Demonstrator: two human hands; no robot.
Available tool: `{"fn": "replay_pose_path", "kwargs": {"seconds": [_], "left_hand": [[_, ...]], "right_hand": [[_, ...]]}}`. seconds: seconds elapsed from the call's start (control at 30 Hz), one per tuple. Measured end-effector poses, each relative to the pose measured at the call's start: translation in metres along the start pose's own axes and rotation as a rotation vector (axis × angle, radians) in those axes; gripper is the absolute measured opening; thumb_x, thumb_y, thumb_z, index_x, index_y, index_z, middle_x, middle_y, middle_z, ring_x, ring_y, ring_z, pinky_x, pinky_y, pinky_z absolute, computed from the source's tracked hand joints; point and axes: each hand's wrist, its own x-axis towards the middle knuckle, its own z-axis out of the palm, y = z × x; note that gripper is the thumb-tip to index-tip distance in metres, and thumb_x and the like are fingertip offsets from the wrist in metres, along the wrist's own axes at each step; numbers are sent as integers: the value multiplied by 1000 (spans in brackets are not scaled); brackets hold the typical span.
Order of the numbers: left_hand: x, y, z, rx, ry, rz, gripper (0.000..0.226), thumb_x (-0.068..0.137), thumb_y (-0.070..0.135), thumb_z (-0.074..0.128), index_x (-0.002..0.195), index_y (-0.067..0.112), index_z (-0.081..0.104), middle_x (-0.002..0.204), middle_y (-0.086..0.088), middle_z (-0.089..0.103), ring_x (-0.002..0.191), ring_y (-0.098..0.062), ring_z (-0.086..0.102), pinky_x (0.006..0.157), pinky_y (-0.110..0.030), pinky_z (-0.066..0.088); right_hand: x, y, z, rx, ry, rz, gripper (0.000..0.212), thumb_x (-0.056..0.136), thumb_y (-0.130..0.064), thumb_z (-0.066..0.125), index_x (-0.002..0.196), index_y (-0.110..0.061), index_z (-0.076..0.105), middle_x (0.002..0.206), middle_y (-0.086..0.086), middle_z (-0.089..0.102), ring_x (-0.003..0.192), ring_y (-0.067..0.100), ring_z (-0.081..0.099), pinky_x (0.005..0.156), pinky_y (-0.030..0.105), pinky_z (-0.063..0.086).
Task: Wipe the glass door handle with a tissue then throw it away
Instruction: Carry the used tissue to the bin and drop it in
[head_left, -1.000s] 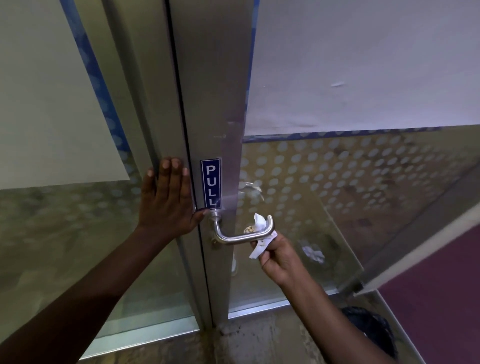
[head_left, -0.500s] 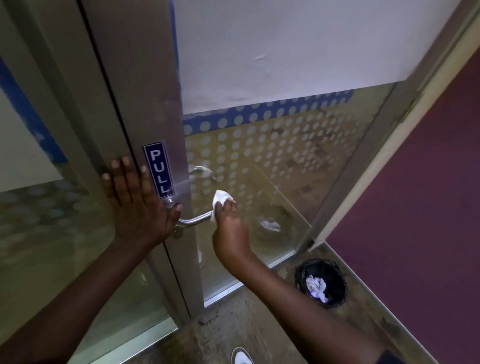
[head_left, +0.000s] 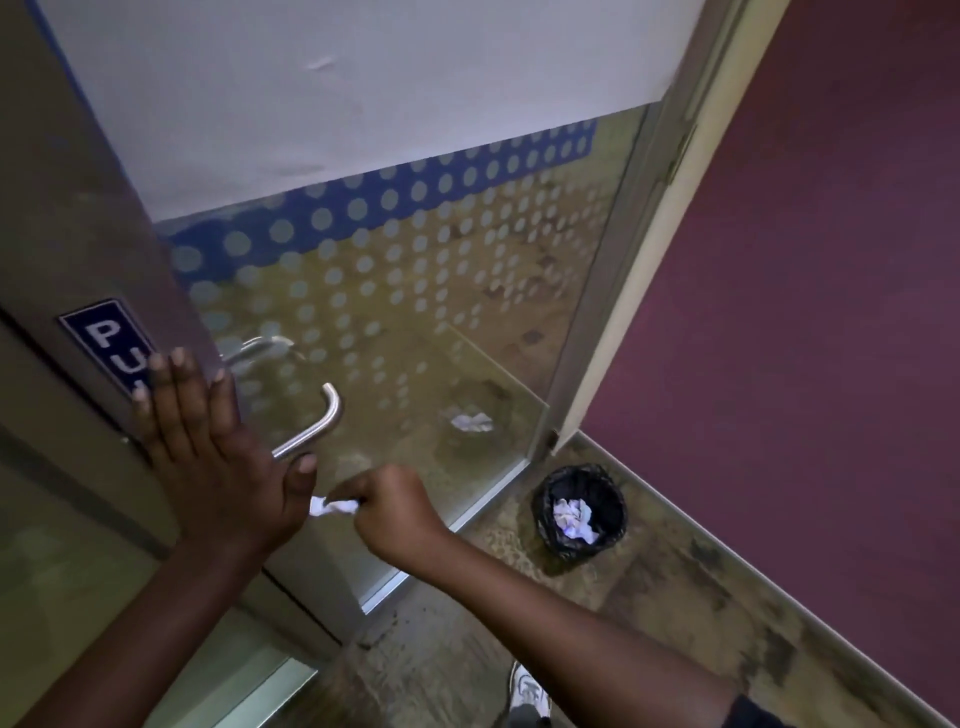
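A brushed metal lever handle (head_left: 317, 423) juts from the steel frame of the glass door (head_left: 426, 322). My left hand (head_left: 208, 457) lies flat with fingers spread on the frame, beside the handle's base and over part of the blue PULL sign (head_left: 106, 338). My right hand (head_left: 389, 506) is closed on a crumpled white tissue (head_left: 330, 506), below the handle and clear of it. A small bin with a black liner (head_left: 579, 512) stands on the floor to the right, crumpled white paper inside.
A maroon wall (head_left: 805, 312) runs along the right, meeting the speckled floor (head_left: 649, 597). The door's far edge stands near the bin. A white shoe (head_left: 527, 693) shows at the bottom. The glass reflects the bin.
My right hand has come off the handle and dropped below it, still holding the tissue. The view has swung right and down, showing more of the bin.
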Motion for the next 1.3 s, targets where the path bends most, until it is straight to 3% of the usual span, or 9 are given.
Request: {"fn": "replay_pose_path", "kwargs": {"seconds": [0.1, 0.23, 0.33, 0.5, 0.77, 0.93, 1.07, 1.2, 1.3], "left_hand": [[1, 33, 23, -52, -36, 69, 85, 97, 63, 20, 143, -8, 25, 153, -36, 22, 150, -43, 10, 121, -59, 8], [-9, 88, 72, -111, -125, 169, 86, 98, 63, 18, 141, -10, 26, 150, -38, 23, 148, -46, 13, 121, -60, 9], [-19, 138, 121, -146, -221, 218, 86, 98, 63, 19, 138, -13, 28, 148, -39, 24, 145, -50, 18, 121, -61, 10], [-36, 218, 226, -207, -465, 284, 77, 96, 55, 33, 137, -9, 38, 153, -33, 26, 144, -48, 26, 115, -65, 24], [-92, 314, 428, -240, -952, 402, 77, 85, 50, 49, 142, 0, 37, 156, -30, 26, 144, -49, 24, 111, -61, 30], [-145, 347, 524, -145, -1282, 466, 82, 71, 47, 45, 141, 4, 42, 154, -27, 33, 142, -49, 28, 107, -64, 37], [-187, 357, 579, -108, -1387, 496, 83, 72, 47, 48, 142, 4, 39, 153, -25, 35, 141, -47, 28, 106, -63, 38], [-222, 359, 613, -92, -1452, 526, 82, 74, 45, 51, 143, 2, 42, 152, -25, 37, 141, -48, 33, 106, -60, 41], [-243, 355, 628, -59, -1476, 490, 83, 77, 48, 49, 147, 5, 37, 157, -24, 30, 146, -45, 25, 111, -58, 34]], "right_hand": [[-12, 39, -28, 112, 138, 220, 19, 79, -16, 58, 83, -15, 77, 83, 9, 74, 78, 13, 69, 64, 29, 52], [-30, 98, -73, 37, 383, 333, 21, 73, -1, 56, 70, -11, 74, 90, -51, 47, 64, -16, 54, 50, -1, 30], [-45, 148, -116, -30, 537, 355, 26, 71, 5, 56, 77, -11, 75, 84, -6, 73, 72, 4, 60, 62, 0, 32], [-55, 260, -181, -146, 524, 417, 35, 75, -3, 53, 105, -8, 71, 101, 12, 60, 89, 20, 59, 76, 17, 42], [-43, 480, -229, -128, 537, 795, 7, 78, -39, 54, 72, -35, 55, 59, -21, 56, 63, 16, 50, 56, 32, 41], [-43, 595, -223, -269, 415, 740, 20, 86, -57, 42, 82, -45, 58, 80, -18, 59, 74, 5, 53, 68, 25, 47], [-36, 657, -209, -204, 275, 877, 27, 94, -26, 43, 112, -26, 63, 103, -14, 55, 90, 4, 52, 60, -5, 32], [-26, 698, -187, 0, 270, 953, 30, 65, -2, 74, 94, -5, 71, 89, 8, 70, 81, 31, 68, 57, 19, 50], [-22, 732, -168, -162, 108, 930, 26, 93, -15, 49, 115, -8, 61, 105, 3, 66, 102, 29, 60, 71, 17, 45]]}}
